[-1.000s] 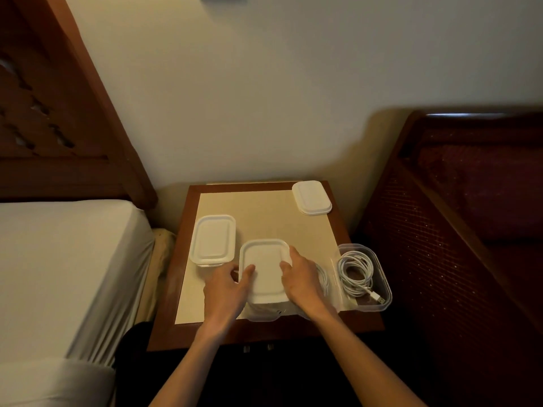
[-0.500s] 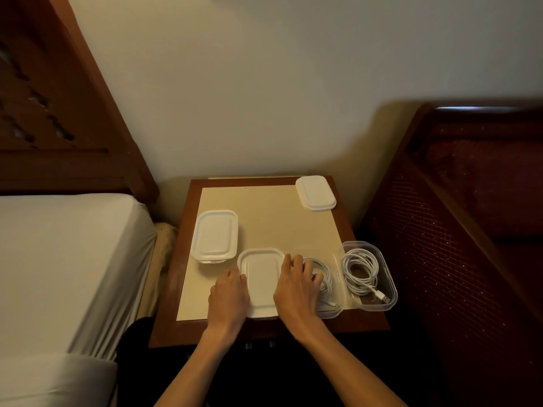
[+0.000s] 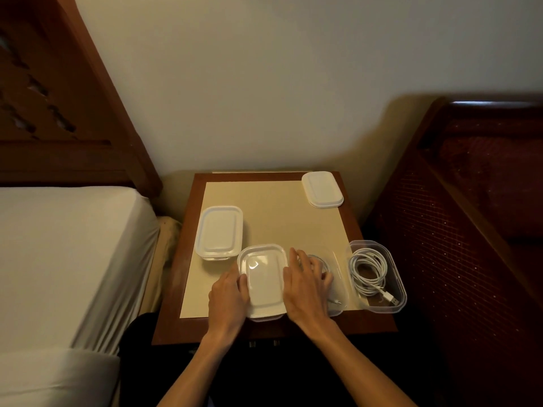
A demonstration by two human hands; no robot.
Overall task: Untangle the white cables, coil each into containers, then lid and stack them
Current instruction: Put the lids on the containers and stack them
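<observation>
**A dim corner between bed and dark wooden seat**

A plain off-white wall fills the view from ten to two o'clock, lit softly and shading toward the corners. At nine o'clock lies a bed with a white sheet, its carved dark-wood headboard rising at ten o'clock. A brown wooden bedside table with a beige inset top stands at the centre, against the wall. At three o'clock stands dark reddish wooden furniture with a woven side panel.
</observation>
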